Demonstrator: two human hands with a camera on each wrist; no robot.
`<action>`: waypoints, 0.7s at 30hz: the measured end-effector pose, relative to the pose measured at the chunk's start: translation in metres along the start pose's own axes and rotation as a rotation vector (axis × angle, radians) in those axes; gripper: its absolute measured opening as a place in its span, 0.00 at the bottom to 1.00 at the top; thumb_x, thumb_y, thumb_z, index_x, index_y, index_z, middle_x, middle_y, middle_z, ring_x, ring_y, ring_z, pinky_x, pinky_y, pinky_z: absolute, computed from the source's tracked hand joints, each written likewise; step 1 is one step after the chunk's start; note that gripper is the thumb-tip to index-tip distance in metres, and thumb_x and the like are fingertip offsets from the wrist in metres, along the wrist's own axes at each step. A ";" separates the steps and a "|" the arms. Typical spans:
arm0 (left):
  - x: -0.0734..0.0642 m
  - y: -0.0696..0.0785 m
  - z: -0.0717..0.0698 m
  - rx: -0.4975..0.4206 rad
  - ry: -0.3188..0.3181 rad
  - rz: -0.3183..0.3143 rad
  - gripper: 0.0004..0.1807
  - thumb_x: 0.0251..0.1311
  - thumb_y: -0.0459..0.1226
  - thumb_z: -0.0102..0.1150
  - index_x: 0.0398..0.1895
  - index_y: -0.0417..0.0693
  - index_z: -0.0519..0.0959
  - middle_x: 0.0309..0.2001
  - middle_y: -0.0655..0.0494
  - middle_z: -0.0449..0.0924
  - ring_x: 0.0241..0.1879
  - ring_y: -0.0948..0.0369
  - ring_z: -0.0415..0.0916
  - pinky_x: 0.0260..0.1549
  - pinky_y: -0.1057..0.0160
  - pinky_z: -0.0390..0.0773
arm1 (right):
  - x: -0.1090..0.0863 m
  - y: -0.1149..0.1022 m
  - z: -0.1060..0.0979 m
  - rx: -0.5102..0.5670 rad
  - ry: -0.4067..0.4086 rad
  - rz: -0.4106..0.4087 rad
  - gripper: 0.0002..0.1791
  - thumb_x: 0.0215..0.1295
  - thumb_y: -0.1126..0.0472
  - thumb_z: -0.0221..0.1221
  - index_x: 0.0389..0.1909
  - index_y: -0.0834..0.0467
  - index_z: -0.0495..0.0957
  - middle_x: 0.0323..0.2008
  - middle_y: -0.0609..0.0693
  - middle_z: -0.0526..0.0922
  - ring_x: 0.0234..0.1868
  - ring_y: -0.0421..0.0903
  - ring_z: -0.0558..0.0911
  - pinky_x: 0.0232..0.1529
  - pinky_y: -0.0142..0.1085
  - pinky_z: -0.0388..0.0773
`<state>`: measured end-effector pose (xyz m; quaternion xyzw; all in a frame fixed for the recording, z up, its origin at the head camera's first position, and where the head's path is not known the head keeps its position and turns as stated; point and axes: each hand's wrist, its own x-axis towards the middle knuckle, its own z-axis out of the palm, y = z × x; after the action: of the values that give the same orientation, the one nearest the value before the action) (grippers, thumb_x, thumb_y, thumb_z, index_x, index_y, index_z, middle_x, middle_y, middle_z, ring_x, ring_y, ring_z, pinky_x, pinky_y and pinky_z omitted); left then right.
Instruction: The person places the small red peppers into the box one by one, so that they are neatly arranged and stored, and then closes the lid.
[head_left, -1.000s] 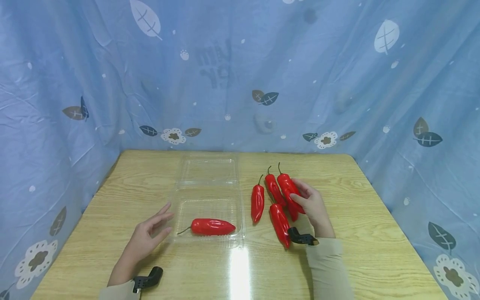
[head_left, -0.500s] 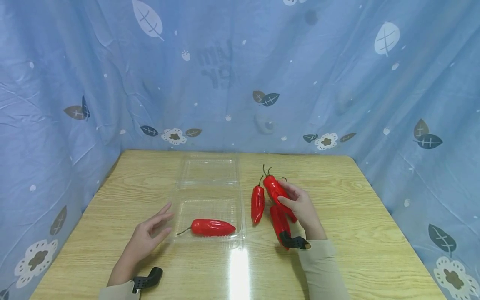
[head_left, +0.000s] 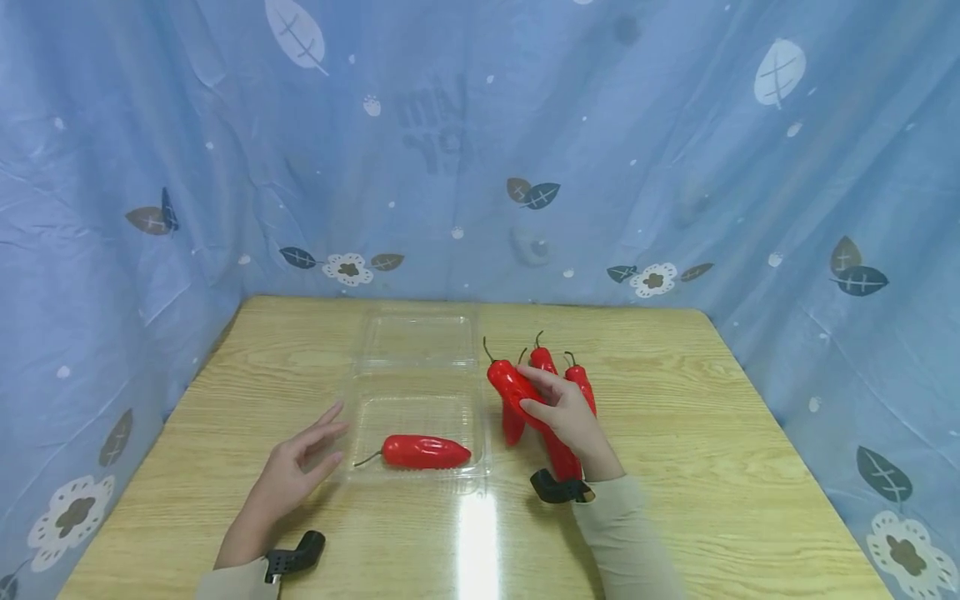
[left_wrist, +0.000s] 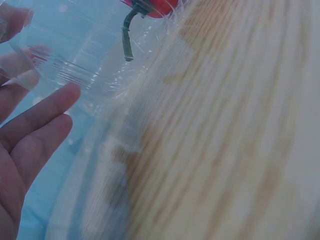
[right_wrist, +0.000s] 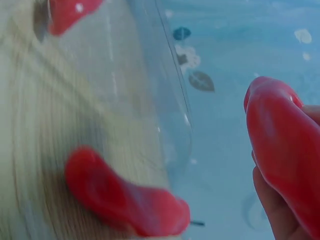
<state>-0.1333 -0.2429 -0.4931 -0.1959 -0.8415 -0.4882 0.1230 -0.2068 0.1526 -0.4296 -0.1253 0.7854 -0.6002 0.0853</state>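
My right hand (head_left: 568, 414) grips a red chili pepper (head_left: 510, 383) between thumb and fingers, its green stem pointing up and left. In the right wrist view the held pepper (right_wrist: 285, 145) fills the right side. A clear plastic clamshell box (head_left: 416, 410) lies opened out on the table, with one red pepper (head_left: 423, 452) lying along its near edge, stem to the left. My left hand (head_left: 294, 468) stays at the box's left side, fingers loosely extended and holding nothing. In the left wrist view its fingertips (left_wrist: 70, 95) are right at the clear wall, near that pepper's stem (left_wrist: 127, 37).
Several more peppers lie right of the box: one (head_left: 513, 428) partly under the held one, one (head_left: 543, 358) behind my right hand, one (head_left: 582, 385) to its right and one (head_left: 561, 457) by the wrist. The box's lid (head_left: 420, 340) lies flat toward the blue curtain (head_left: 450, 150).
My right hand has carried its pepper left from the right side of the group, uncovering another pepper there, and now overlaps the leftmost loose one. My left hand has stayed in place.
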 end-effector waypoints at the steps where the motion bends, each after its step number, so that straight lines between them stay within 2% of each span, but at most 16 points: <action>1: 0.000 0.000 -0.001 -0.002 -0.002 -0.001 0.20 0.58 0.26 0.60 0.55 0.34 0.75 0.68 0.39 0.62 0.62 0.77 0.63 0.56 0.83 0.67 | 0.001 -0.001 0.004 -0.006 -0.007 -0.001 0.29 0.62 0.67 0.60 0.65 0.56 0.68 0.62 0.57 0.72 0.58 0.55 0.72 0.50 0.37 0.81; 5: 0.000 -0.001 -0.002 -0.009 -0.008 -0.004 0.19 0.59 0.28 0.59 0.55 0.34 0.75 0.69 0.41 0.61 0.62 0.77 0.63 0.56 0.83 0.66 | 0.002 -0.005 0.016 -0.029 -0.037 -0.029 0.28 0.61 0.68 0.60 0.64 0.57 0.69 0.61 0.58 0.73 0.57 0.55 0.74 0.53 0.38 0.80; 12: 0.003 -0.003 -0.001 -0.006 -0.007 0.008 0.19 0.59 0.27 0.59 0.54 0.31 0.75 0.69 0.40 0.62 0.62 0.78 0.63 0.56 0.83 0.67 | 0.005 -0.012 0.030 -0.078 -0.090 -0.073 0.28 0.60 0.70 0.59 0.63 0.59 0.70 0.59 0.60 0.75 0.55 0.55 0.76 0.51 0.37 0.80; 17: 0.003 -0.003 -0.001 -0.001 -0.009 0.006 0.18 0.59 0.28 0.59 0.53 0.31 0.75 0.68 0.40 0.62 0.61 0.78 0.63 0.56 0.83 0.67 | 0.011 -0.011 0.036 -0.095 -0.141 -0.090 0.29 0.61 0.69 0.59 0.64 0.55 0.70 0.60 0.56 0.74 0.55 0.54 0.76 0.49 0.36 0.80; 21: 0.001 -0.001 -0.001 -0.001 -0.008 -0.006 0.18 0.59 0.28 0.59 0.53 0.32 0.75 0.68 0.40 0.62 0.62 0.76 0.63 0.56 0.83 0.67 | 0.018 -0.012 0.040 -0.153 -0.168 -0.095 0.29 0.61 0.67 0.60 0.64 0.51 0.71 0.61 0.52 0.75 0.55 0.51 0.76 0.49 0.37 0.80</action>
<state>-0.1348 -0.2443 -0.4926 -0.1956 -0.8423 -0.4881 0.1182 -0.2112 0.1074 -0.4279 -0.2183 0.8121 -0.5293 0.1127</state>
